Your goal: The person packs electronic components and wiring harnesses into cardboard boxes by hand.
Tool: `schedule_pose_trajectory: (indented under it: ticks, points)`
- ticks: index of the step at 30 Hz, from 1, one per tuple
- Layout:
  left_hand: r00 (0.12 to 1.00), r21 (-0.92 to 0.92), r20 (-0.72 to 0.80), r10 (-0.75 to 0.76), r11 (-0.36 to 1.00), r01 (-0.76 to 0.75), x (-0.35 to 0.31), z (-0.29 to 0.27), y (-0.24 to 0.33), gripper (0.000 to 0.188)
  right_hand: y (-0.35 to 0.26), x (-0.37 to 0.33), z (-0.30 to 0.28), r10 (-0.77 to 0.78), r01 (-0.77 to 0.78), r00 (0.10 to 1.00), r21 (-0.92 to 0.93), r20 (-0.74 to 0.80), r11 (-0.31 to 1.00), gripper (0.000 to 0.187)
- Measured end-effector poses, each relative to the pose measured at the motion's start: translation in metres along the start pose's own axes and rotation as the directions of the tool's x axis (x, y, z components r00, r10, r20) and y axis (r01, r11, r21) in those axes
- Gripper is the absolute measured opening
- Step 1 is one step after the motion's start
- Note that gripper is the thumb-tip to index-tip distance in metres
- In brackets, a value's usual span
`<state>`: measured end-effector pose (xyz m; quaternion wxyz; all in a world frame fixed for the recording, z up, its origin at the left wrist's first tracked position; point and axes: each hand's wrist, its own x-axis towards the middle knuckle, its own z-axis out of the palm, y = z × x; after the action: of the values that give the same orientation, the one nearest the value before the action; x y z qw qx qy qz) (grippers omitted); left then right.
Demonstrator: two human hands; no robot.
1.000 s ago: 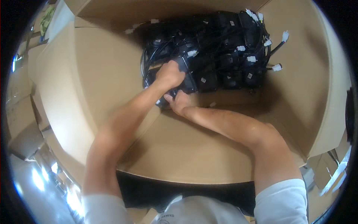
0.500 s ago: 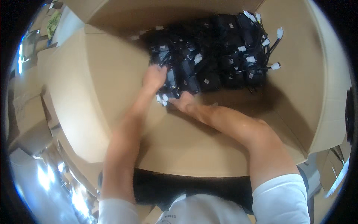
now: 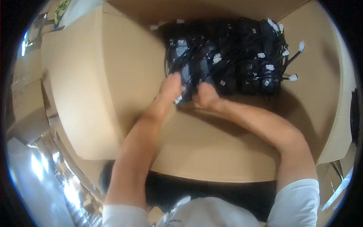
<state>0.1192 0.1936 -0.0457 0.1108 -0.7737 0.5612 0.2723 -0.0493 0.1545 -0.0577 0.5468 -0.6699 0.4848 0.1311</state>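
in the cardboard box, my right hand had just moved farther in, so both it and my left hand met the black units ahead, fingers half-curled, hold unclear

We've got brown cardboard boxes piled all down the left side, tbh kinda crammed together. Below them there's a shiny grey surface, probably floor, throwing back some seriously blown-out white glare. Up in the top left we can spot a crumpled yellow-green cloth-like thing beside a pale patch, plus a thin bluish-white streak of light near the edge. Over on the right we see more cardboard and something dark, too cut off to identify.
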Motion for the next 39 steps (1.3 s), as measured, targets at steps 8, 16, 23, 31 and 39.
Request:
schedule_pose_trajectory:
  ticks: [8,16,23,31,39]
  points:
    - [0.978,-0.157,0.208,-0.01,0.987,0.043,0.034,0.0,-0.01,0.034,-0.035,-0.02,-0.042,-0.818,0.601,0.573,-0.652,-0.052,0.462,0.008]
    - [0.96,-0.004,0.098,-0.261,0.965,0.263,0.021,-0.041,0.031,0.036,0.011,0.019,0.075,-0.357,0.444,0.879,-0.268,0.317,0.855,0.024]
    - [0.964,-0.184,0.077,-0.256,0.946,0.266,0.017,-0.031,0.023,0.036,0.019,0.008,0.061,-0.217,0.317,0.915,-0.273,0.34,0.909,0.027]
    - [0.877,-0.563,0.333,-0.347,0.673,0.48,0.021,-0.029,-0.002,0.027,-0.036,-0.037,-0.014,-0.288,0.52,0.798,-0.365,0.529,0.772,0.024]
    - [0.935,-0.111,-0.317,-0.159,0.985,0.13,0.02,-0.055,0.047,0.044,0.044,0.012,-0.047,-0.826,0.535,0.486,-0.845,0.284,0.025,0.046]
